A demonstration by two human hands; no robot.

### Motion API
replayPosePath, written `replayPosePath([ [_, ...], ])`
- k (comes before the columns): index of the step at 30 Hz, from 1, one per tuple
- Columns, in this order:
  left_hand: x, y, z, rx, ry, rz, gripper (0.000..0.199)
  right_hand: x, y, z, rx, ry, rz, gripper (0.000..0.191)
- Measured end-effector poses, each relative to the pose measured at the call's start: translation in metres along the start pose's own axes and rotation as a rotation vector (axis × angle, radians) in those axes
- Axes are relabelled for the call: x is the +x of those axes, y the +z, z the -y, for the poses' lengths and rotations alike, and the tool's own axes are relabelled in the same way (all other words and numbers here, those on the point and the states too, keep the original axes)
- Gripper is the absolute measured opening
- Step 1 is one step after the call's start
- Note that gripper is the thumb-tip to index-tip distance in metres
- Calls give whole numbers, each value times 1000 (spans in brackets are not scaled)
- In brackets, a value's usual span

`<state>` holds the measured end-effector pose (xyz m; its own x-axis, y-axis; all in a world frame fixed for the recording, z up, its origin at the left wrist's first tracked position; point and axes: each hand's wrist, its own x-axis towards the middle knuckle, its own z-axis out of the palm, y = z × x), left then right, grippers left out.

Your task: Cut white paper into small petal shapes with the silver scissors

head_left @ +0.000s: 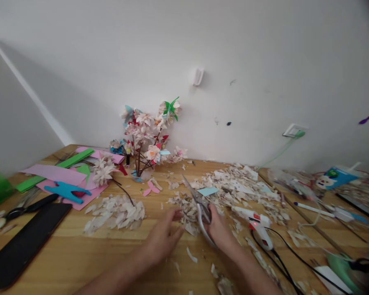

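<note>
My right hand [218,229] is closed around the handles of metal scissors [199,200], whose blades point up and to the left over pale scraps. To its left, my left hand [166,235] is held over the wood with fingers apart and nothing visible between them. Beyond my left hand lies a heap of pale petals [119,213]. A light blue paper piece [208,191] rests by the scissors' blades. Pink paper [151,187] lies near the middle. Farther back stands a bunch of handmade flowers [144,131] on brown stems.
At the right, a white glue gun [260,231] with a red light trails black cables. Scraps [236,184] cover the back right of the table [80,262]. On the left are a black phone-like slab [27,246], coloured papers [61,174] and black-handled scissors [33,207].
</note>
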<state>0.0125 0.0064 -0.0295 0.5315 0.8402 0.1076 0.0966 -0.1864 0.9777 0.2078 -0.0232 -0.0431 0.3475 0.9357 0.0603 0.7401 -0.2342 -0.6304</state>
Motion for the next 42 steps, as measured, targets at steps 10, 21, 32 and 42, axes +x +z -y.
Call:
replayPosePath([
  [10,9,-23,8,-79,-50,-133,29,10,-2,17,153,5,45,25],
  [21,27,-13,2,-166,-56,-185,28,32,-43,19,729,183,161,28],
  [32,80,-1,9,-265,-57,46,48,54,-54,41,574,128,160,37],
  [42,23,-22,14,241,91,174,54,166,-19,51,-82,50,-138,23],
])
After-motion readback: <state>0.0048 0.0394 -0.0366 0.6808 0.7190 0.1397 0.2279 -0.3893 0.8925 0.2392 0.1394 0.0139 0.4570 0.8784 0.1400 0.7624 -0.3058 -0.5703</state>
